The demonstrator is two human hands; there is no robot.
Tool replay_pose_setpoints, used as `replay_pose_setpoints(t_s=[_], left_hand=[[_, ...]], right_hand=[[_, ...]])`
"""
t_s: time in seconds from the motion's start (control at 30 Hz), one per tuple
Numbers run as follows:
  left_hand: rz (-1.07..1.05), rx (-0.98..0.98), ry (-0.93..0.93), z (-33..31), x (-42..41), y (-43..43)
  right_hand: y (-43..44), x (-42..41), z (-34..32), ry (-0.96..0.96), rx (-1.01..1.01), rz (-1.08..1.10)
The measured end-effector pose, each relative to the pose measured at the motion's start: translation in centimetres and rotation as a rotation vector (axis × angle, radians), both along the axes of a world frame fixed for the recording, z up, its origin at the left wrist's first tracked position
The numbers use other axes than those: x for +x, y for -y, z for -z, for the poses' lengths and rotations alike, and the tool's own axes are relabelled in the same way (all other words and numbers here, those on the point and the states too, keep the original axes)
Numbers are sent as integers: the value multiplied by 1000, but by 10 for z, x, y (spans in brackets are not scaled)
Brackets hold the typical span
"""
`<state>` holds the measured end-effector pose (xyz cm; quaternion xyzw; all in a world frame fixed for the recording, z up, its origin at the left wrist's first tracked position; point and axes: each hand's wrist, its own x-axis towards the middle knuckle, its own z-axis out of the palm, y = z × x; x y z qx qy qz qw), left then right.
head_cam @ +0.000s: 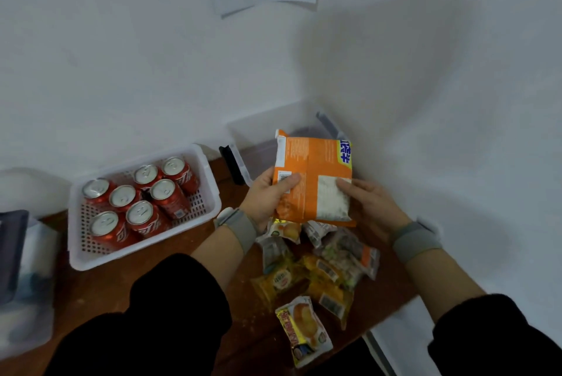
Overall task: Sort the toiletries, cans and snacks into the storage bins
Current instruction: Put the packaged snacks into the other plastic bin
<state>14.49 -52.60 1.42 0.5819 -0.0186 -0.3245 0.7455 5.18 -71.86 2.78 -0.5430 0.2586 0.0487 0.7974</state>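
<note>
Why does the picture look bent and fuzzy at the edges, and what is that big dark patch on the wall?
Head view: the wide-angle lens curves the edges; the bin at far left is blurred, while the cans and the orange packet held by the left hand and right hand are fairly sharp. The dark patch is a soft shadow on the wall.

Single view only, head-worn wide-angle, looking forward and steeply down over both forearms onto the brown worktop [100,290], close enough that the sleeves fill the bottom edge. Faces a white wall [152,71], which takes up the upper half of frame beyond the worktop. Wide-angle bending shows at the frame edges; no second view to compare overlap.
</note>
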Motion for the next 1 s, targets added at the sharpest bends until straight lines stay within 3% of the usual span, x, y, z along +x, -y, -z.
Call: replay_pose_setpoints(t_s=[0.13, 0.23, 0.33, 0.43, 0.53, 0.7, 0.87, 1.0], left_hand=[[57, 126, 123, -13, 11, -6], [-18, 230, 153, -24, 34, -7], [-125, 170, -13, -31, 58, -3], [-102, 82, -139, -40, 76, 12], [-107, 24, -224, -42, 94, 25], [-76, 69, -299, -28, 111, 44], [-243, 127, -351, 4, 130, 51], [-322, 208, -430, 33, 147, 55]], right_hand=[[2, 10, -10, 95, -88, -8], [12, 34, -24, 235, -295, 5], [18, 58, -32, 371, -662, 41], [27, 81, -28, 604, -1179, 25], [36, 101, -10, 705, -1451, -119], [39, 123, 10, 829, -1564, -302], [65, 153, 40, 451, -1322, -501], [89, 168, 66, 272, -1318, -494]])
